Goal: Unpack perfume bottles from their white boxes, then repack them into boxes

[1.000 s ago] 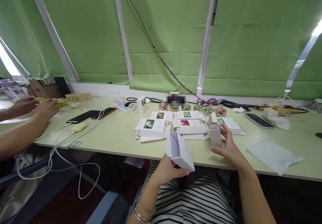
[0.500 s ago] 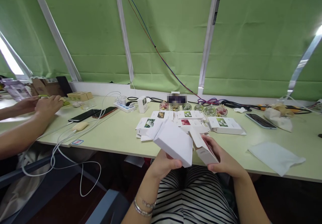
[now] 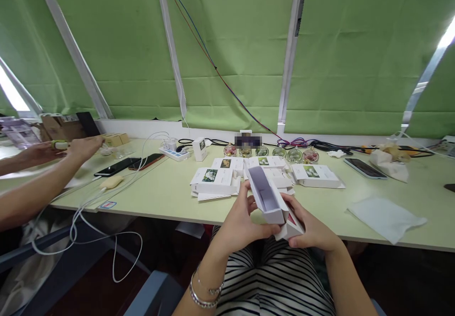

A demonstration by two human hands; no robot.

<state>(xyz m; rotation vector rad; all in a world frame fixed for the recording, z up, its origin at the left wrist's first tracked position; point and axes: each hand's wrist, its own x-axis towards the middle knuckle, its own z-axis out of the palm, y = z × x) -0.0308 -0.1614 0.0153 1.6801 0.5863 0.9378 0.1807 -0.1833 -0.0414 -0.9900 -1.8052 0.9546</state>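
While my left hand (image 3: 237, 227) grips an open white box (image 3: 264, 195), my right hand (image 3: 308, 224) clasps a white carton (image 3: 291, 230) at its four o'clock; printed boxes (image 3: 272, 162) at twelve

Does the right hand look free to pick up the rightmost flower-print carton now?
Probably not immediately: the right hand holds another white carton. Nothing visibly covers the rightmost flower-print carton, though, so the way looks open.

We can read no word or number here; the white boxes (image 3: 225, 177) lying at the centre carry print beside flower pictures — too small for us; the blue-edged sticker (image 3: 107, 205) at the table's (image 3: 156, 193) near left edge — likewise illegible.
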